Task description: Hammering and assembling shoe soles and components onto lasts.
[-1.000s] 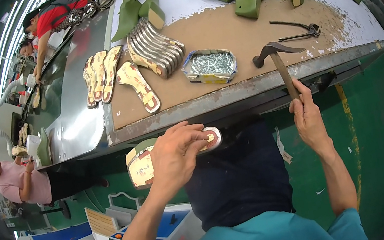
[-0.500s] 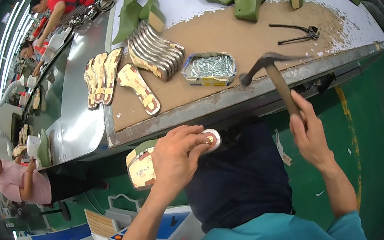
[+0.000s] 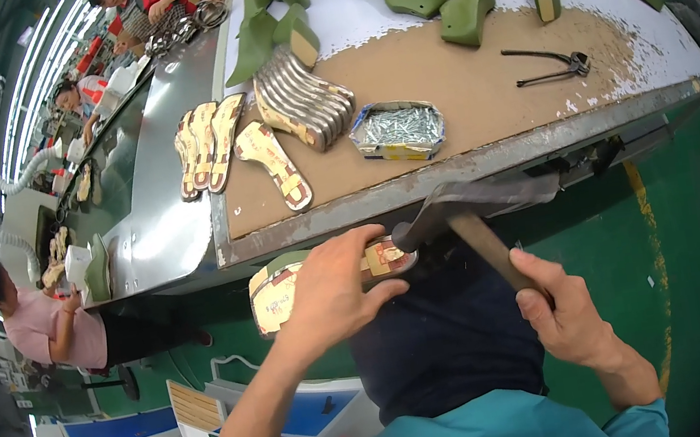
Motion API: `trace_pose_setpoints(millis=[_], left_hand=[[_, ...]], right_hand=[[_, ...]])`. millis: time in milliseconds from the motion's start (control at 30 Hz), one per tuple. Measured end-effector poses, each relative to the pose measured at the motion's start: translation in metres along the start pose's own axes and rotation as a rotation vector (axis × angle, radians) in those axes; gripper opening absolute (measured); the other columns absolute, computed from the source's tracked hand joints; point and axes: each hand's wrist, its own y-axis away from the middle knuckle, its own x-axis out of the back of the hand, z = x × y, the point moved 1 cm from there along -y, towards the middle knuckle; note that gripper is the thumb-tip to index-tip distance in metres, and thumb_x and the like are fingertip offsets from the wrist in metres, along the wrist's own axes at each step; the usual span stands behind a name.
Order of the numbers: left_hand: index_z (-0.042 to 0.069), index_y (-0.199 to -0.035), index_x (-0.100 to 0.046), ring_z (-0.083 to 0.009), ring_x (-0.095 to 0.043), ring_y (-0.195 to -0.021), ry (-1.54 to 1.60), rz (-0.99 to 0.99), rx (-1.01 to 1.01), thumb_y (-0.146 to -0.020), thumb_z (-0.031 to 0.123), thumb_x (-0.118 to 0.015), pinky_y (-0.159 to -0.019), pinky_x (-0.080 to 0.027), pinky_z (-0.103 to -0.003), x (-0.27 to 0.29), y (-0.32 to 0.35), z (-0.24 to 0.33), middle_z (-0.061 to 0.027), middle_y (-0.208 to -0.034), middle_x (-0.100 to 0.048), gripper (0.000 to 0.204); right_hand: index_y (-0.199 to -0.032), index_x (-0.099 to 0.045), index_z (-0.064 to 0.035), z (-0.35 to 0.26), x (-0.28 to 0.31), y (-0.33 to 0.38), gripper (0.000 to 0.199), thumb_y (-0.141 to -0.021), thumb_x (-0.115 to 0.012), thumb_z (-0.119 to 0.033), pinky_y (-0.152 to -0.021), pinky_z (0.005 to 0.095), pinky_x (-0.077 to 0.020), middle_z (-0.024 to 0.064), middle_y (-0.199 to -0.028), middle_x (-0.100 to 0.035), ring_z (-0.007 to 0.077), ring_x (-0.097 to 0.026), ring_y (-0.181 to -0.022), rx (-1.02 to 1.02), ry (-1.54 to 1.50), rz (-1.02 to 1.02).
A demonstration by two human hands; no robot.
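My left hand [image 3: 328,285] grips a green shoe last with a pale insole [image 3: 276,300] on its upward side, just off the bench's near edge. Its fingers curve over the far side, and the thumb stands away from the narrow end. In my right hand [image 3: 568,312] is the wooden handle of a hammer [image 3: 489,250], fingers wrapped round it. The blurred hammer head is at the narrow end of the insole; whether it touches cannot be made out. Closest on the bench is an open box of nails [image 3: 400,131].
Beside the nails lie a loose insole [image 3: 277,166], several more insoles [image 3: 210,144] and a row of metal-edged sole shapes [image 3: 305,98]. Pincers [image 3: 552,66] rest at the right. Green shoe lasts [image 3: 468,11] pile up at the back. Co-workers [image 3: 54,326] are at the left.
The hammer has come down and left from above the bench edge to the insole's narrow end. My left thumb has lifted away from that end. The whole view has shifted slightly.
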Motion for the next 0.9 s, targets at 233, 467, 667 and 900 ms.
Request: trace_pose_setpoints(millis=[233, 467, 667, 900], left_hand=[[0.013, -0.120, -0.060, -0.0269, -0.061, -0.095, -0.182, -0.296, -0.004, -0.073, 0.033, -0.078, -0.084, -0.043, -0.037, 0.025, -0.010, -0.009, -0.0054, -0.104, -0.065, 0.055], [0.014, -0.117, -0.063, -0.0254, -0.062, -0.089, -0.181, -0.262, 0.018, -0.070, 0.030, -0.079, -0.081, -0.044, -0.037, 0.017, -0.011, -0.005, -0.0047, -0.101, -0.065, 0.052], [0.015, -0.115, -0.064, -0.0268, -0.061, -0.086, -0.190, -0.270, 0.056, -0.069, 0.031, -0.080, -0.081, -0.045, -0.037, 0.017, -0.011, -0.005, -0.0038, -0.102, -0.066, 0.051], [0.015, -0.114, -0.065, -0.0268, -0.061, -0.082, -0.131, -0.286, 0.102, -0.067, 0.031, -0.080, -0.079, -0.045, -0.037, 0.018, -0.011, -0.007, -0.0036, -0.099, -0.067, 0.051]], right_hand=[[-0.144, -0.036, -0.0071, 0.023, 0.003, 0.036, 0.047, -0.099, -0.049, -0.011, -0.050, 0.0214, -0.0379, -0.0009, -0.065, -0.049, 0.0056, -0.044, -0.054, -0.420, -0.330, 0.125], [-0.144, -0.036, -0.0080, 0.035, 0.004, 0.057, 0.047, -0.099, -0.050, -0.011, -0.050, 0.0225, -0.0379, 0.0002, -0.063, -0.050, 0.0061, -0.045, -0.053, -0.504, -0.350, 0.166], [-0.142, -0.041, -0.0079, 0.033, 0.001, 0.059, 0.046, -0.097, -0.053, -0.008, -0.053, 0.0239, -0.0415, 0.0025, -0.069, -0.054, 0.0080, -0.048, -0.057, -0.423, -0.272, 0.156], [-0.139, -0.046, -0.0083, 0.024, 0.001, 0.045, 0.049, -0.093, -0.059, -0.003, -0.056, 0.0252, -0.0444, 0.0057, -0.080, -0.061, 0.0103, -0.052, -0.061, -0.214, -0.190, 0.157]])
